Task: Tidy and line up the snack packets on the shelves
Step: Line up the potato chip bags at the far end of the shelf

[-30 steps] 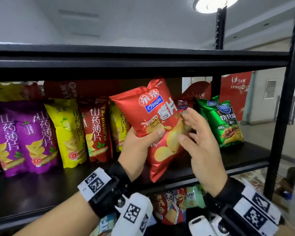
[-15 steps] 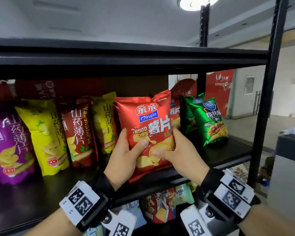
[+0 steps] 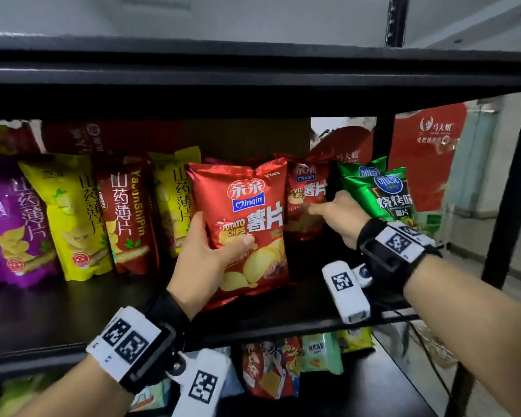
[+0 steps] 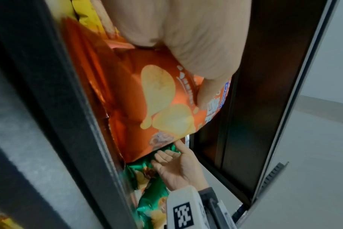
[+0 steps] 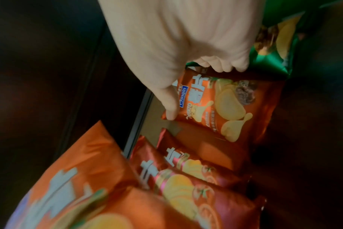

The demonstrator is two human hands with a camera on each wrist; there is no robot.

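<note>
Left hand [image 3: 203,260]: raised; grip clamped on front red chip packet [image 3: 247,224], held upright on shelf [image 3: 73,311].
Right hand [image 3: 340,216]: extended; rear red packet [image 3: 306,203] pinched.

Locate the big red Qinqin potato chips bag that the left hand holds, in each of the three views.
Head: red chips bag at centre, upright on the shelf, left hand gripping its left edge.
Left wrist: centre of frame, under the thumb.
Right wrist: blurred, bottom left corner.
Shared landmark: the green packet, seen at lower centre of the left wrist view and top right of the right wrist view.
</note>
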